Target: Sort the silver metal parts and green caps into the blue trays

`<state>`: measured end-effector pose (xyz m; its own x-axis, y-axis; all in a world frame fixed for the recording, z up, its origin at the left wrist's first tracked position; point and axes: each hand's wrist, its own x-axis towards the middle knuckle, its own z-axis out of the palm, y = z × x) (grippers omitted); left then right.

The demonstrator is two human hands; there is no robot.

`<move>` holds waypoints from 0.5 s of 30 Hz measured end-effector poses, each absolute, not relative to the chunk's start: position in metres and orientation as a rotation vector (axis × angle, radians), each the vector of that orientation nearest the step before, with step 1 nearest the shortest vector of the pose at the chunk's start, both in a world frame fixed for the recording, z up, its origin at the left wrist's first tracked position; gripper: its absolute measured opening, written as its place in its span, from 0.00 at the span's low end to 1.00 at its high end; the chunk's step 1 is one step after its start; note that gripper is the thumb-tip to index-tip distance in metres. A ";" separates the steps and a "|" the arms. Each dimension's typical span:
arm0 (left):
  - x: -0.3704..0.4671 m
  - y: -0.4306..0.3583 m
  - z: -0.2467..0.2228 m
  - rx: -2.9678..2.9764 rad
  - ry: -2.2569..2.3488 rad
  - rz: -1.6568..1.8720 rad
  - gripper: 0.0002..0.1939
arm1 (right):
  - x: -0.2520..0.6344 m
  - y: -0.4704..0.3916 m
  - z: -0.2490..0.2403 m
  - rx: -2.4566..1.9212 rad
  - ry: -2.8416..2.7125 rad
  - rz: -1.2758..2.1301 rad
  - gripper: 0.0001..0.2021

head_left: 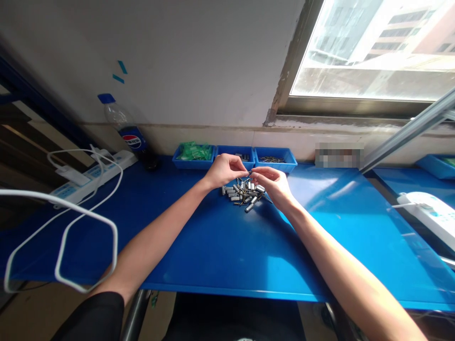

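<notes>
My left hand and my right hand meet fingertip to fingertip above a pile of small metal parts. Both are closed in a pinch around a tiny dark piece between them, too small to name. Under them the pile mixes silvery cylinders and thin brass-coloured pins on the blue table. Behind my hands stand three joined blue bins: the left bin holds green pieces, the middle one metal parts partly hidden by my left hand, the right one thin pins.
A cola bottle stands at the back left beside a white power strip. A white cable loops at the left. Another power strip and a blue bin are at the right, past a slanted metal bar.
</notes>
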<state>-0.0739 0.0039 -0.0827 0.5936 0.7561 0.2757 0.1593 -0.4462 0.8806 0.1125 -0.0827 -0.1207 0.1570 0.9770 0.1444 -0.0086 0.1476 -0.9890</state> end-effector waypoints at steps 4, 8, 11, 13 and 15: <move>-0.070 0.004 -0.088 1.980 0.701 0.860 0.11 | 0.112 -0.081 -0.125 -1.185 -1.141 0.985 0.18; -0.071 0.007 -0.091 2.104 0.751 0.922 0.06 | 0.117 -0.079 -0.127 -1.191 -1.082 0.850 0.20; -0.076 0.013 -0.095 2.356 0.717 0.730 0.13 | 0.124 -0.077 -0.128 -1.158 -1.022 0.749 0.23; -0.080 0.015 -0.097 2.506 0.685 0.535 0.17 | 0.128 -0.076 -0.129 -1.158 -1.006 0.733 0.25; -0.083 0.016 -0.099 2.584 0.686 0.413 0.19 | 0.129 -0.076 -0.130 -1.159 -0.998 0.746 0.25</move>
<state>-0.0826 0.0164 -0.0989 0.8331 0.5263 0.1705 0.3973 -0.7836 0.4776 0.1294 -0.0759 -0.1303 0.3939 0.8861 0.2441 0.0172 0.2585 -0.9659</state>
